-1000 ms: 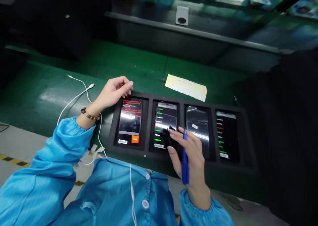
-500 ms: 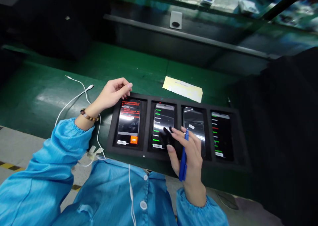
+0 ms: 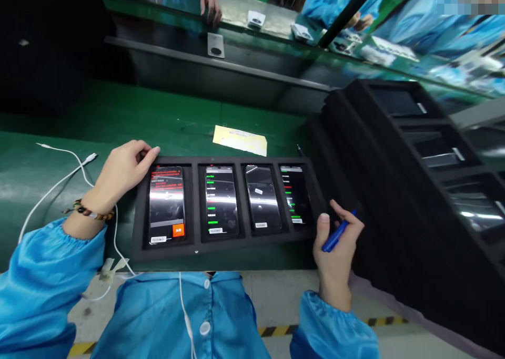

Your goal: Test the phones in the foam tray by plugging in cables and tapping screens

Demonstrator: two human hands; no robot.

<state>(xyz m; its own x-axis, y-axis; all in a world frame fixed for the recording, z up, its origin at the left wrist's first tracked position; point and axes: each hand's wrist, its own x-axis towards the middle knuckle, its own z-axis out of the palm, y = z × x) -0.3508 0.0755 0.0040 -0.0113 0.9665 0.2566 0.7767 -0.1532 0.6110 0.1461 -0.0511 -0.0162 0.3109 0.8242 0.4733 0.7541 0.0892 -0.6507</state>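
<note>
At the upper left corner of a black foam tray (image 3: 224, 245), my left hand (image 3: 126, 170) has curled fingers and its thumb against the corner; whether it grips the tray is hidden. A blue pen (image 3: 336, 237) is held in my right hand (image 3: 337, 256), beside the tray's right end, thumb and forefinger apart. Several phones lie face up in the compartments. The leftmost phone (image 3: 168, 204) shows red text and an orange button. Green and white lines appear on the phone beside it (image 3: 223, 201). Further right are a dark-screened phone (image 3: 264, 204) and a phone with coloured lines (image 3: 302, 196).
A yellow paper strip (image 3: 240, 140) lies behind the tray on the green table (image 3: 173, 120). White cables (image 3: 51, 188) run along the left. Stacked black foam trays (image 3: 366, 164) rise at the right. Across the partition, co-workers in blue sleeves (image 3: 329, 1) work.
My right hand, still with the pen, has moved from above the middle phones to the tray's right end. My left hand stays at the upper left corner. The view has swung right.
</note>
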